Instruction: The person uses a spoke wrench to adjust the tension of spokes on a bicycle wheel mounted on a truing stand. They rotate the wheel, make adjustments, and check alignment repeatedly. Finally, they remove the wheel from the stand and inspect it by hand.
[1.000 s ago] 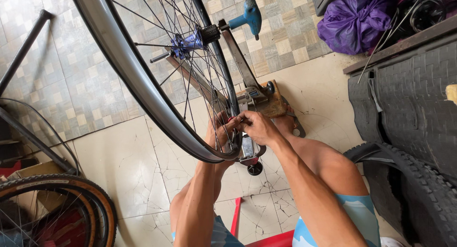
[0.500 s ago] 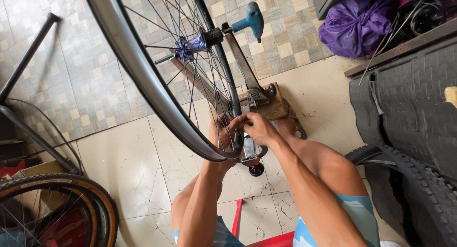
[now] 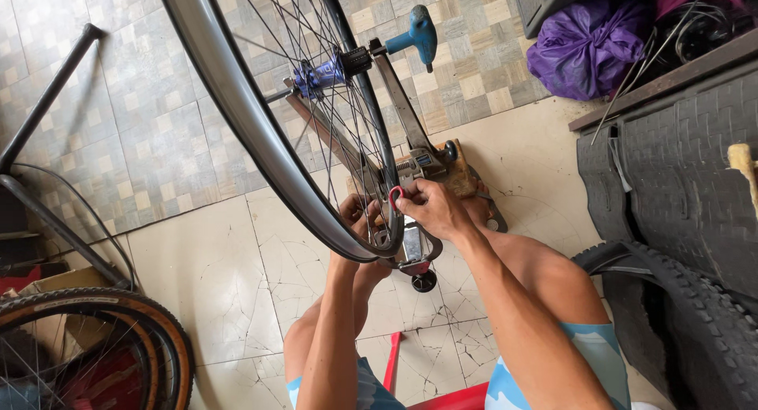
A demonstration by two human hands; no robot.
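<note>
- The small red spoke wrench (image 3: 394,195) sat pinched in my right hand (image 3: 430,208), right at the rim where a spoke met it; I judged it light and stiff, a thing best gripped by its round body with thumb and fingertips so it would not slip off the nipple.
- The bicycle wheel (image 3: 237,118) stood upright in the truing stand (image 3: 410,169), free of any tyre; its dark rim looked rigid, smooth and a bit slick, and its thin spokes springy, so I reckoned the rim edge the safe place to steady it.
- My left hand (image 3: 357,216) curled around the rim's lower edge, just beside the wrench, partly hidden behind the rim.
- The blue hub (image 3: 320,74) sat clamped between the stand's uprights, with a blue-handled knob (image 3: 418,35) at the top of one arm.
- The stand rested on a wooden base on the cracked tile floor (image 3: 213,268), between my knees.
- A knobbly black tyre (image 3: 687,315) lay to my right, a tan-walled wheel (image 3: 95,339) to my left, and a purple bag (image 3: 588,47) farther off.
</note>
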